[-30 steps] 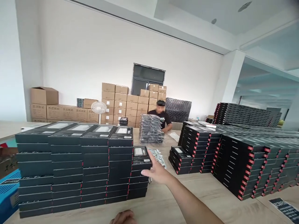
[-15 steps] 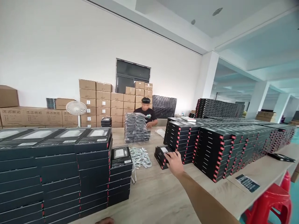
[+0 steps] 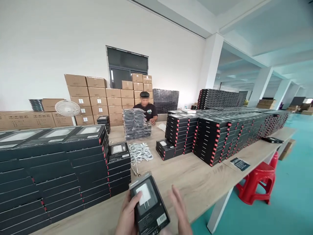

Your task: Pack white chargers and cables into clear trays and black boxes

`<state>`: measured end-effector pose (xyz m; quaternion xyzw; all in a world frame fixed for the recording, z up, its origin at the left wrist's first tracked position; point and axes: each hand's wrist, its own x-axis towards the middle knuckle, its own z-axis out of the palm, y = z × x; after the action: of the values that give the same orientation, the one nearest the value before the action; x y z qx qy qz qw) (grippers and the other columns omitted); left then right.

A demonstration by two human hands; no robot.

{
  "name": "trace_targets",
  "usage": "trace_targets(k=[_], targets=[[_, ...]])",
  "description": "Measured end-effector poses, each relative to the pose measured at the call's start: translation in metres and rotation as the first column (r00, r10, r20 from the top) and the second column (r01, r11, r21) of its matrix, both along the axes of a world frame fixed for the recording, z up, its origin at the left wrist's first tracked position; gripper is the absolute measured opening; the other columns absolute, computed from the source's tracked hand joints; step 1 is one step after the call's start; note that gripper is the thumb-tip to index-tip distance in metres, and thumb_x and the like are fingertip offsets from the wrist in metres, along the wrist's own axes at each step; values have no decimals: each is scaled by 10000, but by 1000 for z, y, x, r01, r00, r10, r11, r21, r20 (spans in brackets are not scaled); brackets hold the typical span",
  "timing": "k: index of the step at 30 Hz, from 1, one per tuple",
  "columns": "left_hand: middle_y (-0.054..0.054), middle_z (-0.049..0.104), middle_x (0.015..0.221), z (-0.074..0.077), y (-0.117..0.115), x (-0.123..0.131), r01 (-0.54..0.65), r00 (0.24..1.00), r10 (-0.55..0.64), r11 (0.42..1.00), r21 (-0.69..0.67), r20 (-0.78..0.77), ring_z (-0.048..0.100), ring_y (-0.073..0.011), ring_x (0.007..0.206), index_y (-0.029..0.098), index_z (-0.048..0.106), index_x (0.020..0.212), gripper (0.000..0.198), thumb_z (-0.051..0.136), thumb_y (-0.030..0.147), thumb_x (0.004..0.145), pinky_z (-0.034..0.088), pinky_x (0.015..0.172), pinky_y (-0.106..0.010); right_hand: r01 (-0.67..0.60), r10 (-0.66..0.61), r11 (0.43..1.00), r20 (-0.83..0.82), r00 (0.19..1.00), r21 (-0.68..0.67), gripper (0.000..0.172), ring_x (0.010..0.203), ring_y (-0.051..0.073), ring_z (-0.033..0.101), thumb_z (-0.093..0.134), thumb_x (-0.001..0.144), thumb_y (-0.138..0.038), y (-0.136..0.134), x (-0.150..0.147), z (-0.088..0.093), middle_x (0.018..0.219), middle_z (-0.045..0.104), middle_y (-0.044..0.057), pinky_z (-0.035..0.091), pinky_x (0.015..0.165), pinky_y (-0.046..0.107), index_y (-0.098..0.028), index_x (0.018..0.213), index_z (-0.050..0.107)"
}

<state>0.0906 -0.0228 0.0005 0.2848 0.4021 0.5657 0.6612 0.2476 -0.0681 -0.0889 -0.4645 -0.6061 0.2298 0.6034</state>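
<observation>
Where the held box [image 3: 152, 211] is gripped: low in the view, tilted, by the left hand [image 3: 128, 209], whose thumb is laid across the front and whose fingers are wrapped round the side.
Right hand [image 3: 180, 209]: blurred, with fingers extended and nothing seen in its grasp; it is placed just beside the box's right edge, and whether contact is made lower down cannot be told.
Stage reached: one box is in hand and appears closed; many similar boxes are already piled in the left stacks [image 3: 90, 166] and right stacks [image 3: 207, 140]. The short stack [image 3: 119, 166] and the low stack [image 3: 165, 149] are topped below their neighbours and may be judged unfinished. Whether the held box is complete cannot be told.
Box surface: flat, dark card, by which a pale block [image 3: 146, 192] with two prongs is framed; a white barcode label [image 3: 161, 219] is set near a lower corner.
Cables [image 3: 140, 152]: slender, pale and flexible, heaped loosely beside the short stack.
Wrapped bundle [image 3: 137, 124]: dark pieces are covered in glossy, crinkled clear film.
Bench [image 3: 186, 176]: smooth, pale and wood-grained.
</observation>
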Motion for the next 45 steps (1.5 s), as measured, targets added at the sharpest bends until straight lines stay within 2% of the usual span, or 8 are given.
trace_targets(k=[4, 9, 12, 17, 22, 32, 38, 45], targets=[[-91, 727, 1206, 14, 0, -3, 149, 981, -127, 979, 141, -149, 684, -345, 1090, 227, 518, 1388, 777, 757, 391, 667, 559, 874, -425, -337, 284, 930, -302, 910, -143, 775, 1312, 316, 545, 680, 847, -404, 7, -4, 35, 1474, 528, 106, 474, 1061, 475, -265, 1531, 343], [-137, 585, 1412, 24, -5, -4, 97, 809, 143, 923, 371, -569, 529, -330, 1318, 206, 375, 1473, 945, 796, 404, 650, 409, 1099, -437, -143, 125, 966, -96, 988, -215, 781, 1210, 303, 631, 667, 787, -231, 7, -37, 46, 1314, 665, 118, 498, 1024, 410, -218, 1509, 371], [-154, 594, 1378, 30, -14, -13, 103, 712, 220, 907, 409, -667, 563, -322, 1275, 184, 291, 1480, 936, 759, 391, 696, 421, 1078, -458, -288, 280, 930, -69, 958, -228, 787, 1180, 305, 646, 675, 776, -263, 2, -39, 57, 1301, 672, 108, 522, 972, 402, -252, 1506, 380], [-136, 608, 1305, 34, -23, -32, 366, 331, 366, 800, 476, -870, 563, -342, 1224, 201, 431, 1362, 781, 692, 215, 626, 436, 1031, -480, -519, 412, 823, -384, 826, -233, 529, 1195, 253, 611, 568, 848, -372, 9, -9, 98, 1279, 661, 89, 521, 939, 379, -236, 1359, 554], [-121, 581, 1348, 26, -22, -36, 615, 58, 484, 671, 414, -873, 508, -357, 1273, 227, 468, 1338, 819, 620, 118, 541, 380, 1071, -495, -431, 408, 846, -142, 902, -314, 675, 828, 166, 633, 643, 642, -120, 23, 2, 108, 1032, 694, 26, 519, 764, 295, -232, 1306, 590], [-126, 586, 1365, 28, -20, -28, 717, 4, 464, 616, 326, -886, 512, -343, 1265, 220, 425, 1420, 866, 587, 106, 577, 329, 1112, -505, -337, 306, 906, -153, 940, -257, 469, 778, 159, 618, 543, 582, -60, 35, -16, 87, 818, 667, -29, 481, 683, 238, -202, 1020, 634], [-144, 539, 1418, 34, -21, -40, 681, 29, 321, 687, 254, -947, 486, -357, 1305, 225, 424, 1430, 861, 618, 163, 594, 410, 1074, -487, -284, 242, 934, -200, 950, -219, 508, 717, 155, 639, 444, 633, -46, 41, -19, 78, 816, 642, -17, 504, 615, 233, -206, 1098, 572], [-153, 527, 1414, 15, -19, -47, 531, -122, 431, 789, 308, -894, 439, -376, 1331, 192, 492, 1398, 900, 588, 117, 506, 291, 1143, -533, -56, -13, 985, 389, 921, 165, 311, 1303, 286, 508, 478, 846, -94, 47, -23, 48, 1409, 554, 103, 468, 1047, 476, -245, 953, 728]])
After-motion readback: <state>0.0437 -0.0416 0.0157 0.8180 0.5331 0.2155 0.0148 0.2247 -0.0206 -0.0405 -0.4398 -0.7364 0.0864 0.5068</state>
